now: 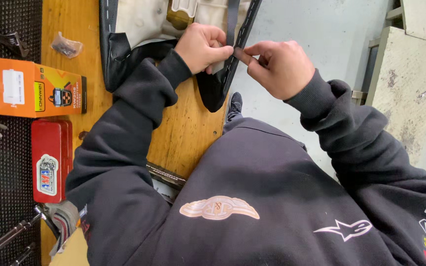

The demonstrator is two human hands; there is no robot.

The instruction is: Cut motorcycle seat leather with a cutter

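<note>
A black vinyl seat cover point(119, 59) with white stitching and a pale padded underside point(139, 17) lies on the wooden bench point(188, 128). My left hand point(203, 47) is closed on its black edge strip point(232, 19) near the bench's right edge. My right hand point(277, 66) pinches the same strip from the right, thumb and forefinger meeting the left hand's fingers. A brass-coloured fitting point(179, 17) sits on the padding just above my left hand. Dark sleeves cover both arms.
An orange cardboard box point(38, 88) and a red metal tin point(50, 160) lie at the bench's left. A small plastic bag of parts point(66, 46) sits above them. Hand tools point(1, 241) rest on a black mat point(6, 162). A grey floor point(311, 24) lies right.
</note>
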